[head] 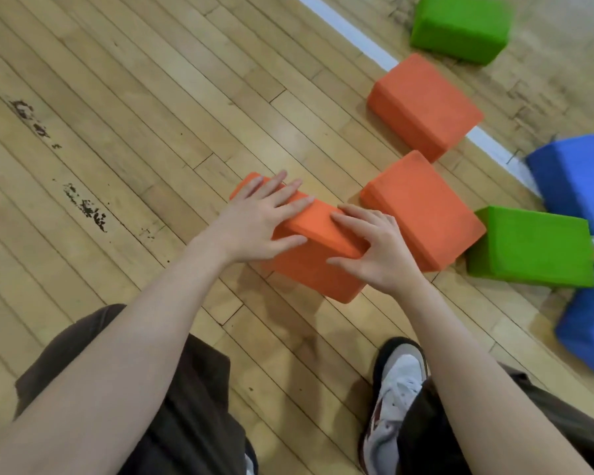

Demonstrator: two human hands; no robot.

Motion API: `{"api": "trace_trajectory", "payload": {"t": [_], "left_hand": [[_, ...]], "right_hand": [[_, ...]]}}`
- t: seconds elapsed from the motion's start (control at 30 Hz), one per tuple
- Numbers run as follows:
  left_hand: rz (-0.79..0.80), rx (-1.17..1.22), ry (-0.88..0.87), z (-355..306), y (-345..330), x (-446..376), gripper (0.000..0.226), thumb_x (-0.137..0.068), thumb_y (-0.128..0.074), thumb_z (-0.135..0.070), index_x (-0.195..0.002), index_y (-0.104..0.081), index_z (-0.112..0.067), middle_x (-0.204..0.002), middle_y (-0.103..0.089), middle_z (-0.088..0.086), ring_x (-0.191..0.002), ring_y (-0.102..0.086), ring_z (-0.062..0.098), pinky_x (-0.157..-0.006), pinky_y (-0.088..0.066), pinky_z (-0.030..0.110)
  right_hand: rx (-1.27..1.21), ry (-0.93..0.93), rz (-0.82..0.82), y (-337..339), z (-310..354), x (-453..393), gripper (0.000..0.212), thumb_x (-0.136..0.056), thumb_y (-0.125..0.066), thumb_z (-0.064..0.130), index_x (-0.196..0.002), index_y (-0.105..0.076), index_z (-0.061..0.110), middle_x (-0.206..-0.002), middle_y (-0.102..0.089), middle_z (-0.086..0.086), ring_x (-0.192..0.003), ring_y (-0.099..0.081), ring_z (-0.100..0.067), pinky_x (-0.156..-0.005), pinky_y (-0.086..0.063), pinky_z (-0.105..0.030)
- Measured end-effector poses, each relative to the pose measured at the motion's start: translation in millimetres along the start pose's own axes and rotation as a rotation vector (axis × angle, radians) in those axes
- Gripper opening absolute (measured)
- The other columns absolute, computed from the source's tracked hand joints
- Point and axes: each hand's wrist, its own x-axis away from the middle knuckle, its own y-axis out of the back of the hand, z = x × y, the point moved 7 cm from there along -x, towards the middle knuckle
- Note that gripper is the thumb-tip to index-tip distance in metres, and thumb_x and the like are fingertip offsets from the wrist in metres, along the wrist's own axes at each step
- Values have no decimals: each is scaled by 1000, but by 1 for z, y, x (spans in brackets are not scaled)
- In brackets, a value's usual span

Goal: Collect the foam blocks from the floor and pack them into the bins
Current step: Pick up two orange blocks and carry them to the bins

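An orange foam block [318, 265] lies on the wooden floor in front of me. My left hand [261, 217] rests on its left end with straight, spread fingers. My right hand [374, 250] lies over its right end, fingers on top and thumb against the near face. Two more orange blocks sit to the right, one close [426, 214] and one farther back [426, 104]. A green block [535, 248] and a blue block [576, 180] lie farther right. No bin is in view.
Another green block [460, 27] lies at the top right and a second blue block [590, 334] at the right edge. A white painted line [350, 30] crosses the floor diagonally. My white shoe [395, 389] stands just below the held block.
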Motion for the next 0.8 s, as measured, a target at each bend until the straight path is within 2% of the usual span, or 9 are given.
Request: {"api": "trace_trajectory", "payload": {"t": [0.1,0.17,0.27,0.33,0.43,0.5,0.57,0.67,0.8], "left_hand": [[36,-7,-23,-13,-11,-12,74,-88,-33,-65,-150,-11,-31,-156,-19,2,-145,-9,24,-117,-4,41],[69,13,-36,-24,-19,-18,75,-89,-43,-59,-150,-12,-29,-150,-27,9,-143,-16,27,-115,-6,40],[35,5,-61,-33,-17,-24,69,-86,-53,-56,-145,-32,-29,-135,-42,19,-125,-39,36,-108,-20,45],[-48,-52,-47,-35,-14,-28,61,-84,-52,-57,-138,-46,-29,-122,-51,22,-110,-49,39,-99,-31,49],[-186,-61,98,-43,-11,-34,53,-81,-58,-52,-129,-56,-31,-117,-55,24,-105,-51,41,-92,-34,51],[-229,-57,242,-47,-11,-39,54,-78,-67,-46,-128,-57,-30,-120,-53,24,-106,-49,43,-92,-33,52],[-244,-48,397,-47,-12,-42,53,-82,-63,-46,-132,-52,-32,-127,-49,22,-108,-46,43,-92,-32,53],[-242,-41,558,-47,-15,-50,56,-88,-54,-47,-141,-38,-37,-139,-38,19,-112,-40,43,-94,-31,53],[-164,13,668,-49,-36,-62,62,-93,-43,-52,-147,-13,-42,-137,-31,16,-115,-33,39,-99,-26,48]], "right_hand": [[7,-25,15,6,-13,6,71,-65,-64,55,-128,-58,22,-137,-51,-1,-121,-47,-22,-103,-22,-31],[17,-26,54,5,-23,10,70,-66,-63,54,-128,-58,24,-138,-50,0,-123,-45,-21,-104,-23,-33],[-51,-55,53,5,-37,16,66,-68,-69,46,-131,-55,28,-141,-46,5,-129,-39,-17,-109,-20,-36],[-91,-85,2,8,-45,15,65,-72,-70,41,-133,-51,31,-145,-40,9,-137,-29,-15,-113,-16,-39],[-208,-182,-36,14,-63,10,74,-77,-72,42,-141,-35,38,-155,-19,14,-144,-8,-10,-112,-8,-37],[-373,-268,-61,17,-76,10,74,-83,-67,43,-145,-27,40,-156,-12,16,-144,-8,-4,-113,-13,-34],[-424,-344,-62,17,-93,12,67,-90,-59,42,-146,-22,44,-156,-13,15,-142,-11,-3,-113,-14,-33],[-206,-398,-70,13,-121,9,57,-94,-51,42,-145,-24,42,-154,-22,11,-142,-16,-11,-116,-11,-43],[11,-526,-48,8,-168,0,61,-92,-51,48,-147,-25,38,-157,-17,2,-144,-10,-24,-112,-6,-41]]}}
